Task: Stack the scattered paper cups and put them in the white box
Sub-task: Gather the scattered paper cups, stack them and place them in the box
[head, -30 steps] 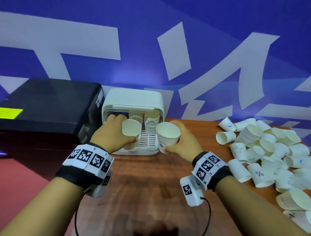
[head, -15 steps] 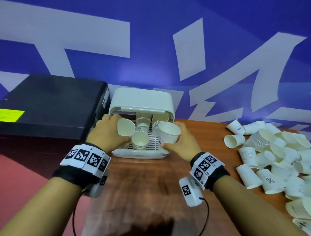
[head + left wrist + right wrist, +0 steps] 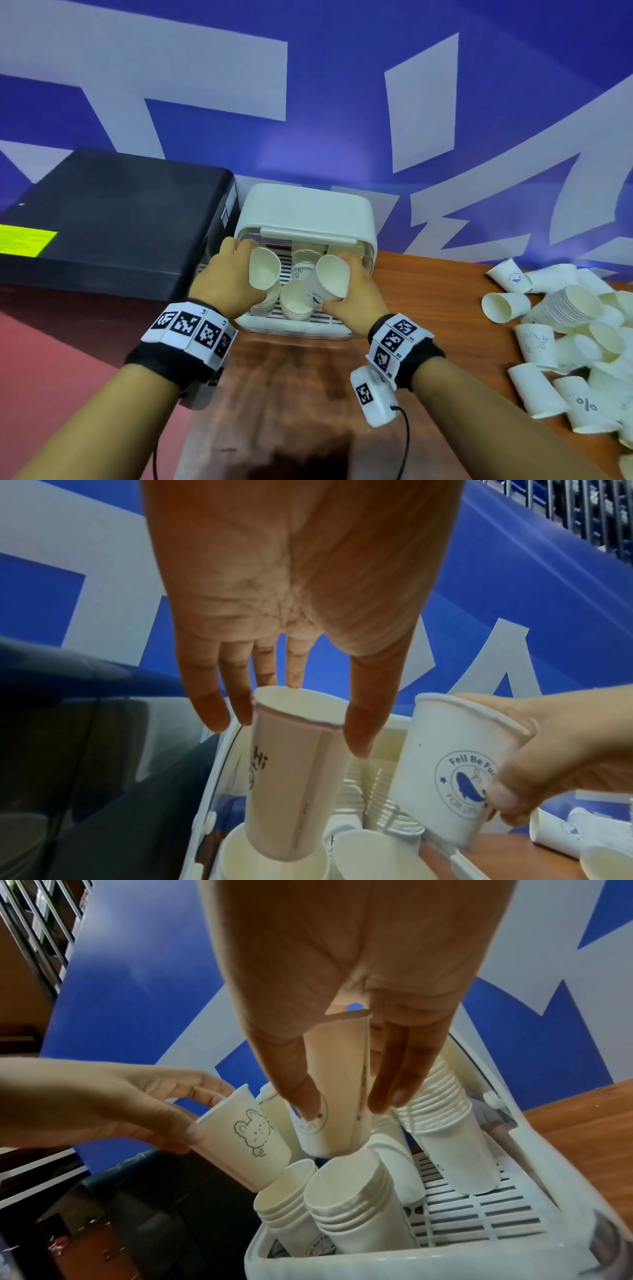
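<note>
The white box [image 3: 305,216] stands open at the table's far edge, with several cup stacks on its slatted floor. My left hand [image 3: 241,272] grips a bunny-print paper cup [image 3: 291,772] by its rim. That cup is tilted, its base just inside the top of the front-left stack [image 3: 284,1202]. My right hand [image 3: 349,284] grips a whale-logo cup [image 3: 329,279] by its sides, tilted just above the front-middle stack [image 3: 296,303]. A tall stack [image 3: 441,1123] leans at the back right of the box. Scattered cups [image 3: 582,329] lie in a heap on the right.
A black machine [image 3: 113,219] stands tight against the box's left side. The blue and white wall rises right behind the box. Brown wooden table [image 3: 291,394] lies between me and the box, with red floor to the left.
Both hands have moved forward into the box opening and tipped their cups downward. The left cup's base has dropped into the front-left stack. The view has come closer.
</note>
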Demonstrator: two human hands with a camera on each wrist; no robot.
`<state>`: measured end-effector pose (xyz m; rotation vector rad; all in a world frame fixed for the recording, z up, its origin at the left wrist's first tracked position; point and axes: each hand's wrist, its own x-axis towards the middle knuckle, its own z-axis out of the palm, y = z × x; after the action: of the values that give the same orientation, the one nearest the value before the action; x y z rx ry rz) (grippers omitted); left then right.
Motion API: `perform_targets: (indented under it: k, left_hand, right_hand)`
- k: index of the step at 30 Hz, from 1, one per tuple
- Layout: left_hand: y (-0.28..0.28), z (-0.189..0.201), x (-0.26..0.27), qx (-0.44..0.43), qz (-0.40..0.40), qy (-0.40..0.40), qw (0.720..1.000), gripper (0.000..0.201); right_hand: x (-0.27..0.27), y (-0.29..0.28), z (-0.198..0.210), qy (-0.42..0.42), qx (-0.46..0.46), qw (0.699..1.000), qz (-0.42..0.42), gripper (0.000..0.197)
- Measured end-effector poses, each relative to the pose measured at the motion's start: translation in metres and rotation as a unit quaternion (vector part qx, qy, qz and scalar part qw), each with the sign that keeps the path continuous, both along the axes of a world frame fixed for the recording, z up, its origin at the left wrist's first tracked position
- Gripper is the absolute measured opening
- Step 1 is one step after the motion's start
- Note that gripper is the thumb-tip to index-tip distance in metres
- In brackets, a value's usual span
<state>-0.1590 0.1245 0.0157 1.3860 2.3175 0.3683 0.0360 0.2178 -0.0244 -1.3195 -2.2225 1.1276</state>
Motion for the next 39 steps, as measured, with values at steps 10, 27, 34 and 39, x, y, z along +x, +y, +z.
perform_targets:
  k: [10,27,34,39]
  left_hand:
    - [0.016,-0.020,-0.005,-0.034,0.001,0.007,0.999,0.075]
    - [0.029,-0.044,-0.008,-0.121,-0.018,-0.011,0.992,0.093]
    - [0.025,-0.024,0.002,-0.077,-0.037,-0.006,0.996,0.087]
    - [0.020,-0.010,0.016,-0.050,-0.060,0.014,0.997,0.088]
  right_hand:
    - [-0.027,0.005,-0.022,-0.084,-0.027,0.996,0.006,0.079]
    - [-0.027,0.015,-0.044,-0.185,-0.073,0.977,0.079,0.086]
    - [-0.008,0.011,-0.025,-0.176,-0.050,0.980,0.081,0.071]
    - [0.022,0.002,-0.010,-0.179,-0.025,0.982,0.059,0.067]
